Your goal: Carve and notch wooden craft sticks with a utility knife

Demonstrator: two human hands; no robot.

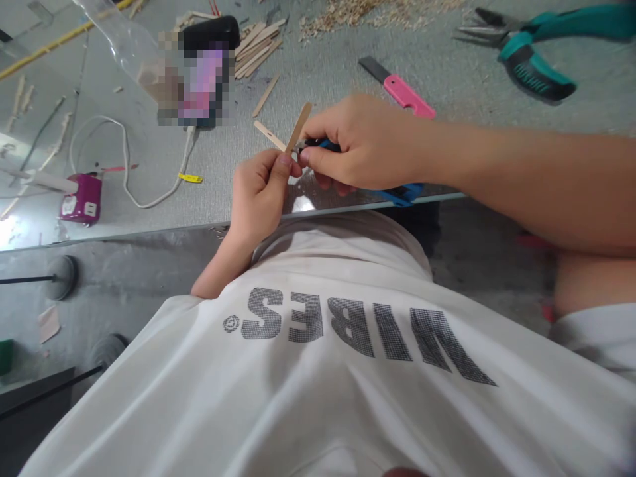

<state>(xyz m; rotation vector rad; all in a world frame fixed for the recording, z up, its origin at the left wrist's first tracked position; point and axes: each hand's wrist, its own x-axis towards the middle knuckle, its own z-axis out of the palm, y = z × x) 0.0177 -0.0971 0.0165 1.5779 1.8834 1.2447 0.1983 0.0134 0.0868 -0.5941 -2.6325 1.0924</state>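
My left hand [261, 189] pinches a flat wooden stick [300, 124] near its lower end, and the stick points up and away from me. In my right hand [350, 142] is a pair of blue-handled pliers or cutters [403, 193]. Their dark metal jaws meet the stick close to my left fingertips; whether they bite into it I cannot tell. Fingers hide much of the tool. Just behind lies another wooden stick [269, 135] with a small dark slot, and a short stick piece [265, 97] rests beyond it.
A pink-handled knife [408, 96] and teal pliers [527, 46] lie to the right. Behind are a pile of sticks [258, 48] and wood shavings [368, 16]. On the left, a white cable [126, 179] runs near a purple plug adapter [81, 199]. The table edge [199, 224] is close to me.
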